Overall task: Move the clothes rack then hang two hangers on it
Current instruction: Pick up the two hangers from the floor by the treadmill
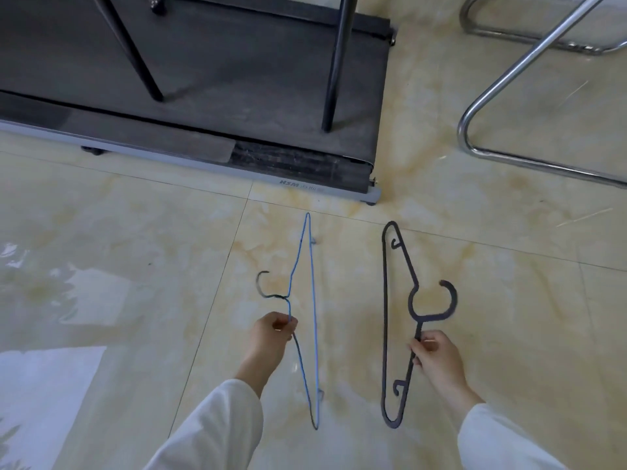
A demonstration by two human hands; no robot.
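Note:
My left hand [271, 337] pinches the shoulder wire of a thin blue wire hanger [314, 317], just below its dark hook, which points left. My right hand [436, 354] grips the shoulder bar of a dark plastic hanger [385, 320], close under its round hook, which points right. Both hangers run lengthwise away from me over the floor; whether they touch it I cannot tell. Two black legs of the clothes rack [336, 62] stand on the treadmill ahead; the rack's top bar is out of view.
A flat dark treadmill [237, 96] with a grey side rail lies across the top left. A chrome tube frame [509, 79] stands at the upper right. Glossy beige floor tiles [135, 249] spread around my arms.

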